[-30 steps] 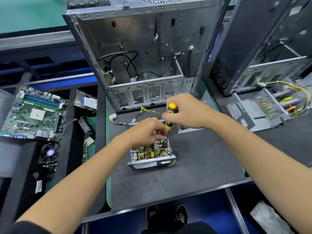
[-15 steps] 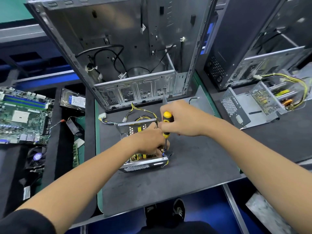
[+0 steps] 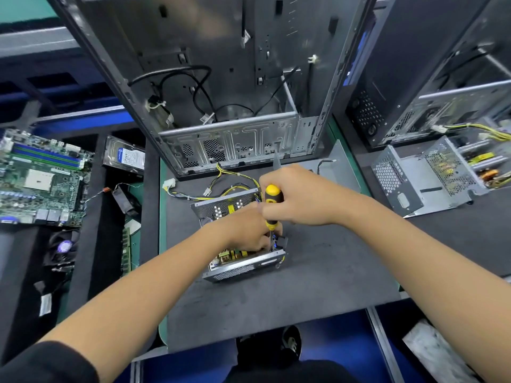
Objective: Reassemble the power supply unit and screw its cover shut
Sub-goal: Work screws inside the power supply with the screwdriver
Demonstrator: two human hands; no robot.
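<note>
Right hand (image 3: pixel 301 197) grips screwdriver (image 3: pixel 272 205), tip down inside open PSU (image 3: pixel 243 261); left hand (image 3: pixel 249 230) steadies there, grip unclear. Board screws first, cover not on yet.

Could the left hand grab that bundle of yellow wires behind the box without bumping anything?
Probably yes. The left hand rests inside the open power supply, and the yellow wires lie just beyond its back wall with nothing on them.

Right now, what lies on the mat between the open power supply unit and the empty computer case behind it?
In the head view, yellow and black cables with white connectors run from the power supply unit across the mat toward the computer case.
</note>
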